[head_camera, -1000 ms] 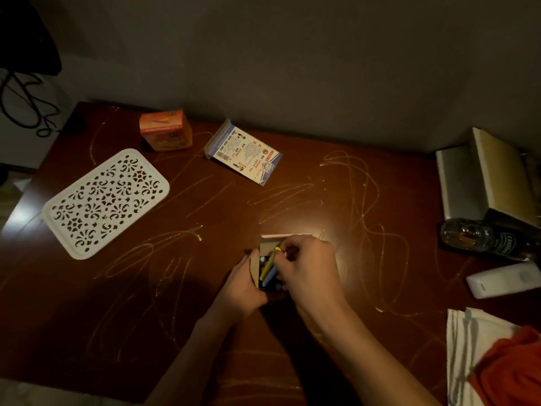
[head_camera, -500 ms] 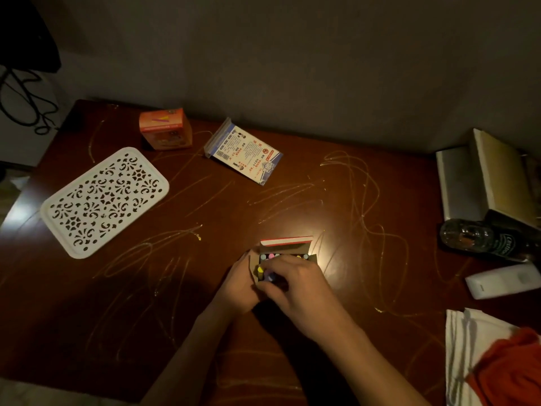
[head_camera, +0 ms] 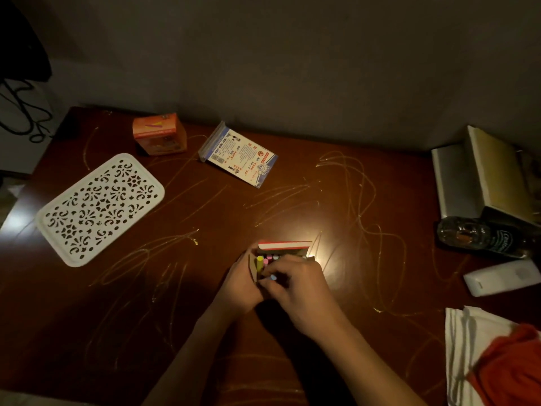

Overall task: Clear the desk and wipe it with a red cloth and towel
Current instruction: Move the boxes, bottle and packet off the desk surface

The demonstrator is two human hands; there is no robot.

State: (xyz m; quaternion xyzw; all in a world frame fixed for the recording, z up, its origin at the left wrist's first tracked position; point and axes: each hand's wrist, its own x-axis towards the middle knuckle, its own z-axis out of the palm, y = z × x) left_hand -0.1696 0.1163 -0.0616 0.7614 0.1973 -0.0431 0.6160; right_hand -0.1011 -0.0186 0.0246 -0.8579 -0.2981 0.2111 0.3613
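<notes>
- The small chalk box (head_camera: 282,253) was steadied on the surface (head_camera: 366,291) by the left hand (head_camera: 238,284), gripped at its side, presumably so it would not slide.
- A blue chalk stick (head_camera: 273,277) was pinched by the right hand (head_camera: 295,291), apparently to be packed away.
- The red cloth (head_camera: 510,367) and white towel (head_camera: 465,341) were left at the right edge, unused.
- The print on the card pack (head_camera: 238,159) could not be read.

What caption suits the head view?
Both hands, left hand and right hand, pack chalk into a box on the scribbled desk.
</notes>
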